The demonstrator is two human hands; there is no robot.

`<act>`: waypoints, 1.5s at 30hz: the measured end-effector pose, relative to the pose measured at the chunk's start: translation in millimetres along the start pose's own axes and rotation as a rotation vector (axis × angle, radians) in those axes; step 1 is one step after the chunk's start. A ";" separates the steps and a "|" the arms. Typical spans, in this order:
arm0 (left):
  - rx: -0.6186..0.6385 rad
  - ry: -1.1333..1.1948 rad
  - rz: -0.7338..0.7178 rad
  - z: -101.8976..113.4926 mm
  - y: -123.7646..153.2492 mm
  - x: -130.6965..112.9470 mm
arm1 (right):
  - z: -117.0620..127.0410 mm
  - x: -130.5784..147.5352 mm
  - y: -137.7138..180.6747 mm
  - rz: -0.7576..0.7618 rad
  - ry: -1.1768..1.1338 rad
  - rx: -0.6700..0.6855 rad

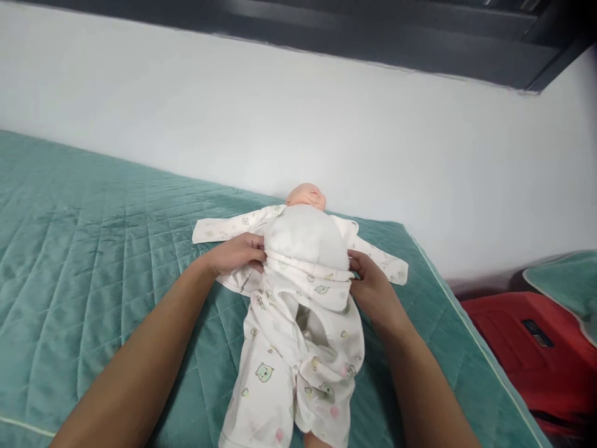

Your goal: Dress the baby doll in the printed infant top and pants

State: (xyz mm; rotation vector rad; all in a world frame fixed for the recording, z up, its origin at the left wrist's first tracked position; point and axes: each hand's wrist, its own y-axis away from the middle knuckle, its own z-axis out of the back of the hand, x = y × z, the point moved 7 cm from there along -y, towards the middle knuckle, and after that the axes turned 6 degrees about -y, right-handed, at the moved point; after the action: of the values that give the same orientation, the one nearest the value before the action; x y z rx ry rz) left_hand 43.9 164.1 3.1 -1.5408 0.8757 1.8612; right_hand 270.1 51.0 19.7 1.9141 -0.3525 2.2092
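Observation:
A baby doll [306, 196] lies on its back, head toward the wall. Its torso [305, 233] is pale and bare, while a white printed baby jacket [224, 228] is spread open under it with the sleeves out to both sides. White baby pants [268, 373] with green animal prints cover the legs, and their waistband is at the belly. My left hand [240, 254] pinches the waistband at its left side. On the other side, my right hand [370, 283] has its fingers closed on the waistband edge. Some fingertips are hidden behind the cloth.
A green quilted cover [116, 267] lies beneath the doll, its edge running down the right. Behind is a white wall [233, 112] with a dark overhanging panel [349, 37]. At the right stands a red case-like object [522, 348] with green cloth [566, 286] on it.

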 end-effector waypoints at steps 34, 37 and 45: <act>-0.169 -0.267 0.022 -3.9 0.9 -14.9 | -17.3 10.4 -4.8 0.333 0.095 0.160; -0.178 -0.346 -0.020 -3.5 0.6 -15.5 | -15.9 3.9 -6.4 0.287 0.079 0.149; -0.271 -0.582 -0.085 0.5 -1.2 -18.2 | -12.5 -10.4 -13.1 0.226 0.042 0.198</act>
State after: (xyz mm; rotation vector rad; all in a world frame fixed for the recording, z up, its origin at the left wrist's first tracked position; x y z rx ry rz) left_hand 47.8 164.9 20.9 -1.0496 0.2973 2.2549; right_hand 263.7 67.4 8.4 2.0101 -0.3724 2.5106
